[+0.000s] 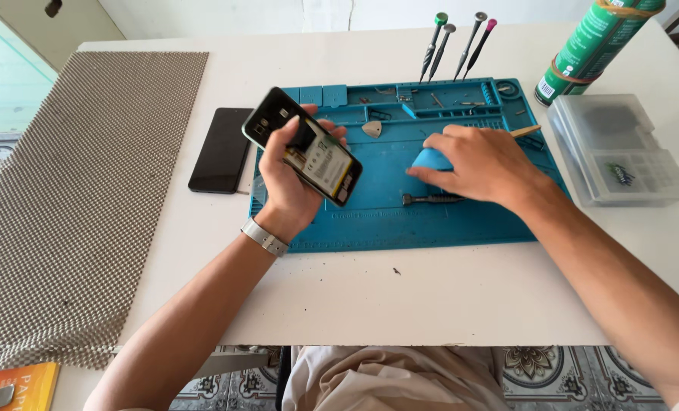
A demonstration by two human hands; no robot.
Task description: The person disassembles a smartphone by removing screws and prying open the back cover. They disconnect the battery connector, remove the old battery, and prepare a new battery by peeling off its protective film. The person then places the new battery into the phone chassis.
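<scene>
Here the left hand [288, 176] clamps an opened phone [303, 144] tilted above the blue mat [461, 221], while the right hand [480, 164] closes over a blue suction cup [431, 159] there. Hold the phone steady by its edges; keep fingers off the exposed battery.

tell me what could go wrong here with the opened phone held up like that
1. The left hand holds the opened phone tilted in the air in a one-handed grip, insides exposed; it could slip and drop onto the mat.
2. The right hand reaches over the blue tool and may nudge the small parts in the mat's trays, or the screwdrivers behind.
</scene>
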